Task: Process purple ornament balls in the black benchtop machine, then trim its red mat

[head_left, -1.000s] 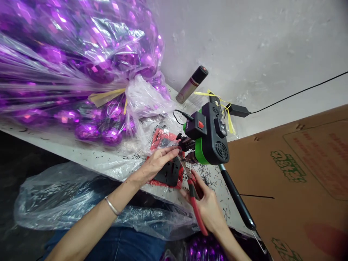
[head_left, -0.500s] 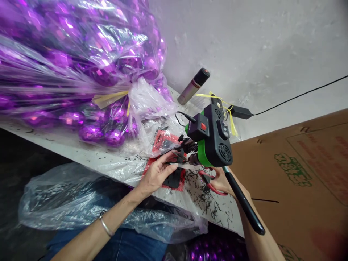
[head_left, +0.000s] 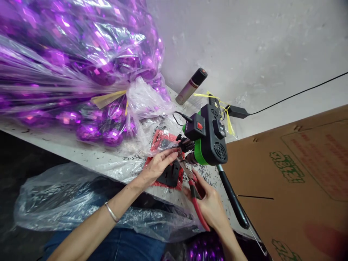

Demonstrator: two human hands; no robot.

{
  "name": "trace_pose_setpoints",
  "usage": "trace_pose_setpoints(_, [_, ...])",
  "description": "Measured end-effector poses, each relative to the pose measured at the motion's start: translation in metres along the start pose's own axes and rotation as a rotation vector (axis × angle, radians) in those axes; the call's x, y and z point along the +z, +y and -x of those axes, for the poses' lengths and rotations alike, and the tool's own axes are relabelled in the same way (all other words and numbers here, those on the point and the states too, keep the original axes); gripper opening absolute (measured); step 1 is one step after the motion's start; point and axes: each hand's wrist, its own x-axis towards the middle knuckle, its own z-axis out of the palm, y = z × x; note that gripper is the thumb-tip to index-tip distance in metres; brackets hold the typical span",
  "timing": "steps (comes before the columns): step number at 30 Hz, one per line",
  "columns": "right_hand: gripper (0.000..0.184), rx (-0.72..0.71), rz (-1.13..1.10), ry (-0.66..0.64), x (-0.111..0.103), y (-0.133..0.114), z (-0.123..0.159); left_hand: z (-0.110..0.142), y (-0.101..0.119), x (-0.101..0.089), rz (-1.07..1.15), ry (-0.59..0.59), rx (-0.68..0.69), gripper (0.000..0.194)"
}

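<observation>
My left hand reaches to the nose of a green and black machine and pinches something small there that I cannot make out. My right hand grips red-handled cutters, their jaws pointing up at the same spot beside my left fingertips. Under both hands lies a red and black base on the white table, strewn with black clippings.
A big clear bag of purple faceted balls fills the table's left. A spray can and a power adapter lie by the wall. A cardboard box stands right. A black handle sticks out below the machine.
My right hand, which had swung under the machine half a second ago, has come back in front with the cutters raised to the machine's nose. My left hand stays at the nose.
</observation>
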Motion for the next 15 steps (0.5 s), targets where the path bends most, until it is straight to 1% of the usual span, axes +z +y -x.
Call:
trace_pose_setpoints(2, [0.066,-0.064,0.164,-0.022,-0.015,0.011,-0.014,0.005,-0.003,-0.002,0.018,0.008,0.039,0.054])
trace_pose_setpoints(4, [0.055,-0.189,0.314,-0.057,-0.033,0.024,-0.034,0.01,-0.007,-0.004,0.021,0.011,0.077,0.055])
trace_pose_setpoints(6, [0.04,-0.329,0.378,-0.087,-0.049,0.035,-0.056,0.014,-0.013,-0.006,0.01,0.017,0.1,0.056])
trace_pose_setpoints(7, [0.035,-0.376,0.396,-0.101,-0.056,0.039,-0.065,0.016,-0.015,-0.007,0.003,0.02,0.107,0.057])
trace_pose_setpoints(9, [0.032,-0.416,0.4,-0.128,-0.062,0.043,-0.076,0.016,-0.018,-0.008,-0.007,0.032,0.122,0.059])
trace_pose_setpoints(10, [0.033,-0.409,0.384,-0.137,-0.062,0.042,-0.076,0.015,-0.018,-0.008,-0.012,0.037,0.127,0.059])
trace_pose_setpoints(12, [0.04,-0.344,0.311,-0.143,-0.052,0.035,-0.064,0.01,-0.013,-0.007,-0.034,0.035,0.124,0.055])
trace_pose_setpoints(15, [0.056,-0.172,0.111,-0.117,-0.021,0.019,-0.026,-0.001,-0.001,-0.005,-0.091,0.019,0.085,0.045])
